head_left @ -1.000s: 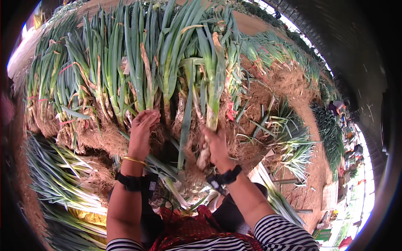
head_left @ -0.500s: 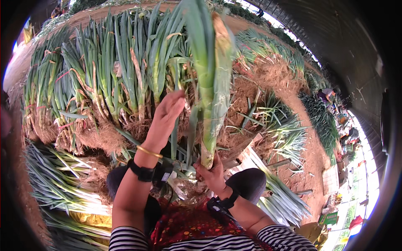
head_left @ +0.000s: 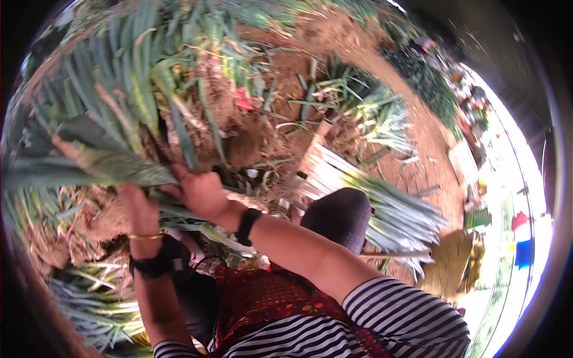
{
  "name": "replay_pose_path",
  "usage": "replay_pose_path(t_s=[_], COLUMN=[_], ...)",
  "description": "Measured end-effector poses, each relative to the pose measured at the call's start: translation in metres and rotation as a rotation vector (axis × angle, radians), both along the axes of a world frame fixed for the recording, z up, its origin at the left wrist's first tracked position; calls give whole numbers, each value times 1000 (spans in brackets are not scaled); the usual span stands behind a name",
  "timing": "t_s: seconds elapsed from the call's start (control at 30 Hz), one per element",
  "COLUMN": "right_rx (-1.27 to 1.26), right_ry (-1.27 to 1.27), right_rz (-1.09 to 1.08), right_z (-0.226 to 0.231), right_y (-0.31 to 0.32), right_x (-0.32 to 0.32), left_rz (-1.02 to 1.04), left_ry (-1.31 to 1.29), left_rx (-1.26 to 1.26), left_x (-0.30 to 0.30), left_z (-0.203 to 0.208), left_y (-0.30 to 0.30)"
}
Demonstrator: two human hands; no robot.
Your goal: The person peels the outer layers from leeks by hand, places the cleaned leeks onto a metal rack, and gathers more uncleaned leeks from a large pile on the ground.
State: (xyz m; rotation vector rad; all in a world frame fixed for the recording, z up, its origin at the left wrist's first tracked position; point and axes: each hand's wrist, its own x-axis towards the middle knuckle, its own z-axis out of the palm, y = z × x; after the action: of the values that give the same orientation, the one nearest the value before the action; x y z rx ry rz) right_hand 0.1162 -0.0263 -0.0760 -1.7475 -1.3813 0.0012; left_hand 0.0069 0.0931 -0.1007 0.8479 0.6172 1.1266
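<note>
A large green onion [head_left: 116,166] with a dry, papery outer leaf lies nearly level across the left, its leaves pointing left. My left hand [head_left: 140,209] is closed on its stalk from below, with the fingers partly behind the leaves. At the stalk's right end my right hand [head_left: 205,194] is closed, thumb and fingers pinching the base or a leaf there; blur hides which. A gold bangle [head_left: 145,237] and a dark band circle my left wrist, and another dark band [head_left: 248,225] is on my right wrist.
Upright green onions [head_left: 128,71] with earthy roots stand in a row ahead. Cleaned white-stemmed green onions [head_left: 382,203] lie right of my knee [head_left: 337,221]. More lie at lower left [head_left: 98,298]. A loose pile [head_left: 370,107] and a yellow sack [head_left: 450,265] are farther right.
The green onion has swung from upright in front of me to nearly level at the left. My right hand has moved left with it, and my open left hand has come down onto the stalk.
</note>
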Motion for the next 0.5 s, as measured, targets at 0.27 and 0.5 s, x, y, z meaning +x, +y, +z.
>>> replay_pose_path(t_s=[0.27, 0.5], right_rx=[36, 260], right_ry=[353, 1757], right_rz=[-71, 84], right_z=[-11, -2], right_y=[9, -8], right_x=[9, 43], left_rz=[58, -26], left_ry=[16, -240], left_rx=[-122, -86], left_x=[16, -6], left_z=[11, 25], left_y=[4, 25])
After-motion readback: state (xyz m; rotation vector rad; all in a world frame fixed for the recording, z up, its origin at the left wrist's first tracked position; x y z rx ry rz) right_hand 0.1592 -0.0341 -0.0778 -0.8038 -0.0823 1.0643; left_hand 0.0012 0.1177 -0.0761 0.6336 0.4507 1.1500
